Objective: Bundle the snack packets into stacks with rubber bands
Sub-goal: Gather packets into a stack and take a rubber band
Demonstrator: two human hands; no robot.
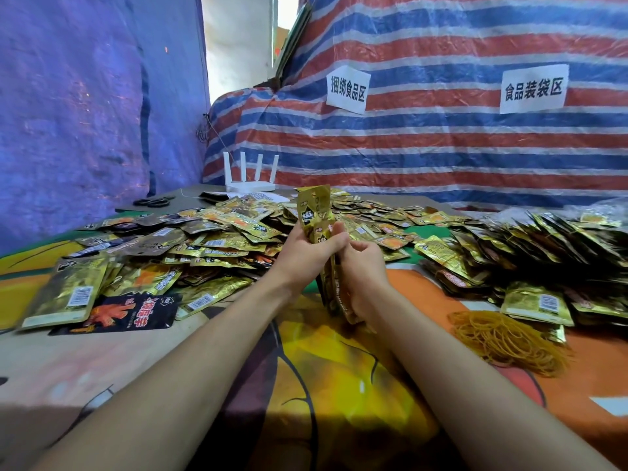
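A makeshift food-packing work area: striped tarpaulin point(441, 147) and blue sheeting point(85, 113) are hanging as walls, paper signs point(348, 89) are labelling bundling and bagging zones, and snack packets point(221, 239) are lying heaped near loose rubber bands point(506, 341) on a cloth-covered table point(102, 368).

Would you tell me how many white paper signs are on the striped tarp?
2. The left sign sits on the striped tarp near its fold; the right sign is further right. None seems hidden.
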